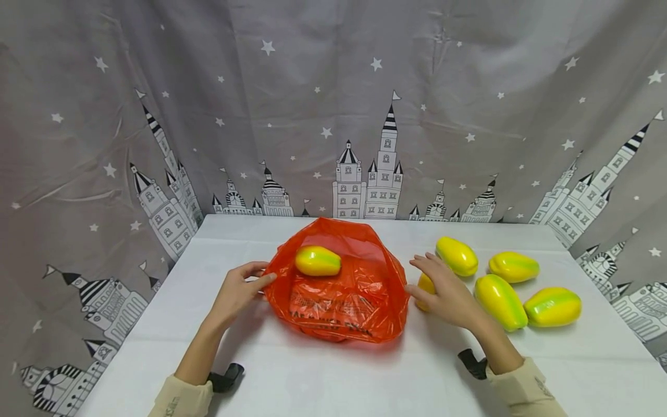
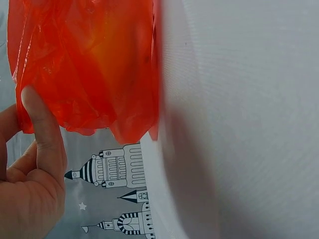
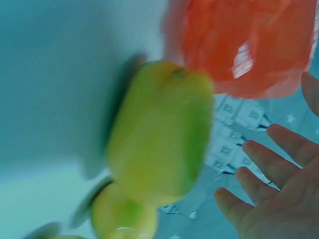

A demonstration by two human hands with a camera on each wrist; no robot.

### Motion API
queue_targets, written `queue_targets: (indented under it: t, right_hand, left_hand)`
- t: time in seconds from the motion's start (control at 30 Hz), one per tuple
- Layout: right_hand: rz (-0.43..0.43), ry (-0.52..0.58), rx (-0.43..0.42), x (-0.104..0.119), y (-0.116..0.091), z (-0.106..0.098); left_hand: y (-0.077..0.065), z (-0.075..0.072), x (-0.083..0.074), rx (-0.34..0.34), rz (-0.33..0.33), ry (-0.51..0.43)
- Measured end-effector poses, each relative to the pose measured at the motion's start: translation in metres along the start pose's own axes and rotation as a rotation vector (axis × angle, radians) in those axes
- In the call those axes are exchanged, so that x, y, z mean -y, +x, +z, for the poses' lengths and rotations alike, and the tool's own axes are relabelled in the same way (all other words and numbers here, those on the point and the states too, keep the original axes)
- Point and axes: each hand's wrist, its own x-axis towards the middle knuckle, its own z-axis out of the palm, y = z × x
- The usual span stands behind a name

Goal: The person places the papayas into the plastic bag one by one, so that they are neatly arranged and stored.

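A red plastic bag (image 1: 339,315) lies on the white table with its mouth spread open. One yellow-green papaya (image 1: 318,262) rests inside it. At the bag's left edge my left hand (image 1: 237,292) pinches the rim between thumb and fingers, which the left wrist view also shows. My right hand (image 1: 449,296), fingers extended and apart, hovers by the bag's right side. It partly hides a papaya (image 1: 425,285) from the head view. In the right wrist view that papaya (image 3: 159,137) lies beside the bag, and the spread fingers hold nothing.
Several more papayas lie on the right of the table, among them one at the back (image 1: 457,256) and one at the far right (image 1: 553,307). A grey curtain (image 1: 292,104) with stars and castles hangs behind the white table (image 1: 312,382).
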Motion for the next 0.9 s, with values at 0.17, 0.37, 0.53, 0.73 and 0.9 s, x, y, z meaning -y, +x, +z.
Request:
queue_targets:
  t: [0.17, 0.37, 0.53, 0.73, 0.9]
  right_hand:
    - [0.027, -0.019, 0.023, -0.020, 0.000, -0.001]
    - [0.026, -0.040, 0.046, -0.037, -0.002, -0.001]
    - [0.022, -0.065, 0.085, -0.041, -0.005, -0.001]
    - [0.026, -0.185, 0.096, -0.039, -0.006, -0.007]
    - [0.044, -0.193, 0.102, -0.040, -0.007, -0.008]
  left_hand:
    - [0.000, 0.001, 0.000, 0.003, -0.004, 0.004]
    - [0.000, 0.002, 0.001, 0.008, -0.007, 0.015]
    - [-0.001, 0.002, 0.001, 0.008, -0.010, 0.022]
    - [-0.001, 0.001, 0.000, 0.006, -0.022, 0.035]
    - [0.000, 0.002, -0.001, 0.013, -0.016, 0.034]
